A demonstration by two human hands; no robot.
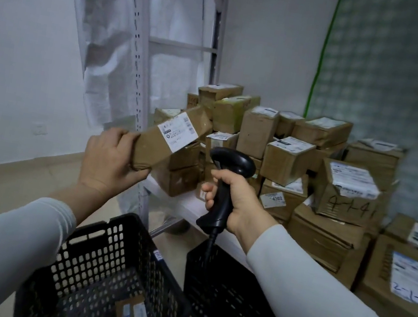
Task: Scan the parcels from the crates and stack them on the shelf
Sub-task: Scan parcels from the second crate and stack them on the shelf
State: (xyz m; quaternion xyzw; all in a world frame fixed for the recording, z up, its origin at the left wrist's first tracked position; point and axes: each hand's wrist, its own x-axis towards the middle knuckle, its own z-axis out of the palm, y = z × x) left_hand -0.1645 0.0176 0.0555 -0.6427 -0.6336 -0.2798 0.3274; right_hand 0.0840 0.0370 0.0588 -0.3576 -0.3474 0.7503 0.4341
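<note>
Shelf (186,204) crowded with boxes (287,161); left hand (107,158) grips parcel (161,147) end, right hand (240,201) clasps scanner (232,162); tilted label (179,132) risks misread.

A plain white wall (13,40) fills 9 to 11 o'clock, with a small white wall plate (40,128) low on it at 9 o'clock, and meets a beige floor (1,191) running toward 8 o'clock. At 12 o'clock stands a pale metal shelving frame (136,56) with perforated uprights — a translucent plastic sheet (97,41) hangs crumpled over its left side — and behind it is a second white wall (272,44). From 1 to 3 o'clock a grey checked wall covering (411,82) takes over, edged on its left by a vertical green strip (322,52); the light is soft and cool.
</note>
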